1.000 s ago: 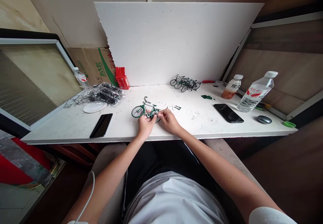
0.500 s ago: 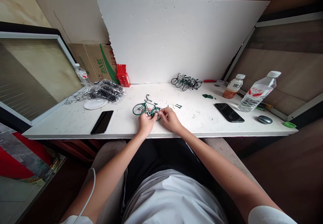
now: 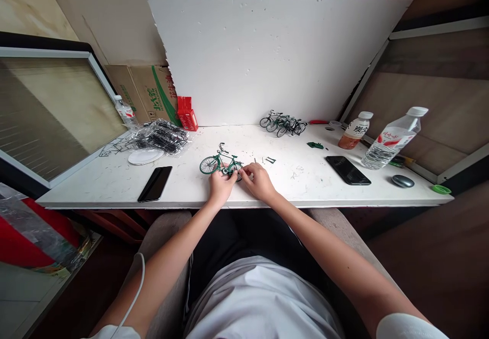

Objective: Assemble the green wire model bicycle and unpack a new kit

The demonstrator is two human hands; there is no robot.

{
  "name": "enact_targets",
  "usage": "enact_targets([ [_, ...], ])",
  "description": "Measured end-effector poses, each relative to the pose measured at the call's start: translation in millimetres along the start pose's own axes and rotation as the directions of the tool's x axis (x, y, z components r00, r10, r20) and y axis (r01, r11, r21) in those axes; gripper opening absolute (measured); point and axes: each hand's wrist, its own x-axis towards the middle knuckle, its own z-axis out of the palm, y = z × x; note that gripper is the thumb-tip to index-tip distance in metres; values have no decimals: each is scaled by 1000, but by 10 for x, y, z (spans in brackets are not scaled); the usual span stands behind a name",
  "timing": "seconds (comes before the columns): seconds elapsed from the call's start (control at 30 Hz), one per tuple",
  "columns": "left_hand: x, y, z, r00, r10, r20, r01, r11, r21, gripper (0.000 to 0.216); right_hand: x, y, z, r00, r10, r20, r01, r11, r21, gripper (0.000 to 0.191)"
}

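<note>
Green model bicycle (image 3: 219,161) sits between the left grip (image 3: 221,185) and the right grip (image 3: 260,181), over a white counter (image 3: 183,192) that runs out well past both. Beyond the grips, a broad white board (image 3: 282,58) stands along the counter's rear, perhaps to give a plain backdrop, with a cardboard box (image 3: 147,92) at its left edge. Far to the right of the grips stand a large water bottle (image 3: 385,148) and a smaller brown drink bottle (image 3: 349,140); to the left lies a plastic-wrapped bundle of black parts (image 3: 162,137). One dark phone (image 3: 155,184) lies left of the grips, a second phone (image 3: 347,170) to the right, likely set outward to leave working room. Beyond the right grip, several more model bicycles (image 3: 282,124) are bunched near the board's foot, probably out of the way. Roughly upright, the held bicycle extends left of the left grip, its front wheel (image 3: 209,165) leading. The left grip pinches the lower frame, apparently to steady it; the right grip, thumb and forefinger close together, is at the rear wheel (image 3: 239,176), though whether it pinches anything cannot be told. Just beyond the right grip lie slim green pieces (image 3: 270,160), within easy reach.
</note>
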Motion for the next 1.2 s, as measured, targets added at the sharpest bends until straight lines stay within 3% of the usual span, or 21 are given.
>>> enact_targets([
  [0.37,2,-5,0,1000,15,9,-15,1000,-14,46,-3,-38,-17,1000,-1,8,1,1000,1,22],
  [0.7,-20,-18,19,999,29,16,-30,999,18,43,2,-27,30,998,-12,62,23,983,-181,23],
  [1.2,-21,-9,13,1000,28,-14,-27,998,64,46,-14,-43,2,996,-9,93,22,990,-139,27],
])
